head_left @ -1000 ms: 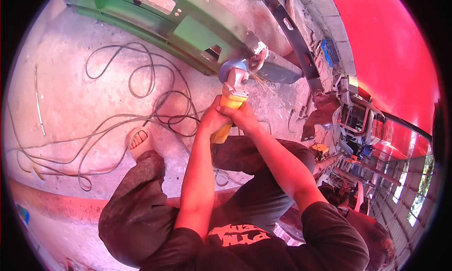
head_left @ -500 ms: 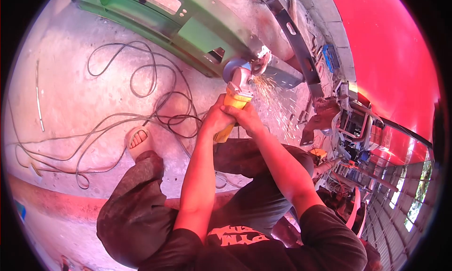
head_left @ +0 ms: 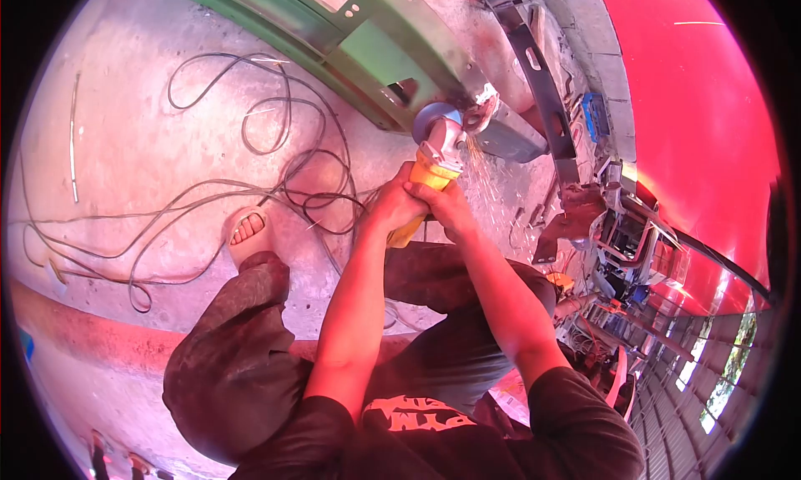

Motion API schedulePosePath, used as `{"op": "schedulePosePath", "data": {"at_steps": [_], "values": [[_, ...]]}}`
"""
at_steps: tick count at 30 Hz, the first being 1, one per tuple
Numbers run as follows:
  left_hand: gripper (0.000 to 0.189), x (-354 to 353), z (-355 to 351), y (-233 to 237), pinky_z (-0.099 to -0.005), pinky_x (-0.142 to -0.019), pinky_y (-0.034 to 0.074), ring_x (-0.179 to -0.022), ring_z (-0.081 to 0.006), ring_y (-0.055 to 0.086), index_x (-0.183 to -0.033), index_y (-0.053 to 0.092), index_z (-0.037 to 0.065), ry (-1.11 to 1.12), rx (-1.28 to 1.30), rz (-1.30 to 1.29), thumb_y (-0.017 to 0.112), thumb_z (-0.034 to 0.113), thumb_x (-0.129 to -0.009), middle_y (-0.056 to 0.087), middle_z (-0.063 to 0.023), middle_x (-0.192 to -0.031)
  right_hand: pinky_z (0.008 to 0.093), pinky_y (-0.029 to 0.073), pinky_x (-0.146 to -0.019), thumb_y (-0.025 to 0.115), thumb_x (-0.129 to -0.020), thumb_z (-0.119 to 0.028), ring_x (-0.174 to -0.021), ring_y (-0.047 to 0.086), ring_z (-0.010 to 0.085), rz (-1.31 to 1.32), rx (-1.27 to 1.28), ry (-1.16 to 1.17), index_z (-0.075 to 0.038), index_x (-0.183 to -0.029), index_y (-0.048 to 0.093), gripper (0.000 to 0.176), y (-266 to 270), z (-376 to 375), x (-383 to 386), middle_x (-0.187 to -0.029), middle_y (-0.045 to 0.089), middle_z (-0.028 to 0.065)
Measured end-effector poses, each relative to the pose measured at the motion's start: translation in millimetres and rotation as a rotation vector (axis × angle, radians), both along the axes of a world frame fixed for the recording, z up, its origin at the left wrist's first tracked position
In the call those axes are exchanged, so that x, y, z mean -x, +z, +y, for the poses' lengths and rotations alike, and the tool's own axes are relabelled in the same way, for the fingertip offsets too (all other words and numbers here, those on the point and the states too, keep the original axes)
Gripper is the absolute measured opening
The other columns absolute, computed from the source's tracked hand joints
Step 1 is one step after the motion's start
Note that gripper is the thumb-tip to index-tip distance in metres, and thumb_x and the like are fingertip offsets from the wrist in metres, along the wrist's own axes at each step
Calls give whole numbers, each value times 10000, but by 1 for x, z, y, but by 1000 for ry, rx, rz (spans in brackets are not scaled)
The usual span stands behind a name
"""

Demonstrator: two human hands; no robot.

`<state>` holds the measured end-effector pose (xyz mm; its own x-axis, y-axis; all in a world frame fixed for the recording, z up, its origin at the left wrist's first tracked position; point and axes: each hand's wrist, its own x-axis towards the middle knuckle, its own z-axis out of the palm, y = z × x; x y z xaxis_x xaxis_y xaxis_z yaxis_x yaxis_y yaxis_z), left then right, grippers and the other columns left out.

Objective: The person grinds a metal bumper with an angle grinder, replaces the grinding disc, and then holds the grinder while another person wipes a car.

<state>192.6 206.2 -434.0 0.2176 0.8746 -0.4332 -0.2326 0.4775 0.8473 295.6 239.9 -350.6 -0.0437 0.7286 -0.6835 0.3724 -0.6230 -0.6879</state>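
Note:
My left hand [head_left: 394, 203] is wrapped around the yellow body of an angle grinder [head_left: 431, 174]. On the other side of the same body, my right hand [head_left: 446, 206] is closed, its thumb near the left hand. The grinder's bluish disc [head_left: 430, 117] is at the end of a long green metal piece [head_left: 375, 58] that looks like a vehicle bumper. Bare, scraped metal [head_left: 481, 111] shows at that end, right by the disc. Thin sparks [head_left: 482, 175] fly down and to the right from there.
Dark cable [head_left: 288, 175] lies in loops on the concrete floor, left of my hands, near my sandalled foot [head_left: 249, 229]. A thin rod [head_left: 73, 150] lies farther left. To the right are a dark slotted metal bar [head_left: 541, 88], scrap parts [head_left: 576, 217] and a blue plastic item [head_left: 594, 115].
The grinder, my hands and the green piece appear slightly farther right in view, partly because the camera has shifted. The spray of sparks is thinner. Both hands keep their grip.

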Motion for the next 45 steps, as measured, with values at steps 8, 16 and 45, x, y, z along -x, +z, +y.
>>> {"op": "schedulePosePath", "data": {"at_steps": [8,16,45], "values": [[705,7,0,10,-433,-864,511,-1028,-344,656,-1233,471,102,7,7,0,798,298,-640,674,-186,-1075,330,522,-802,786,-796,-166,-911,641,168,-3,11,36,-21,-1170,584,449,-3,1,-3,-1034,664,76],[715,5,1,3,-406,-861,517,-1024,-308,653,-1240,481,104,36,-3,-59,808,184,-608,672,-153,-1078,326,531,-784,793,-795,-170,-910,648,174,18,13,38,-9,-1183,571,474,-6,2,-4,-1043,662,88],[766,1,3,-2,-406,-886,515,-1047,-303,647,-1273,462,106,46,-23,-92,828,194,-607,657,-161,-1122,342,568,-769,787,-808,-154,-908,663,188,-4,-71,101,4,-1229,532,517,-18,1,-12,-1069,651,99]]}}
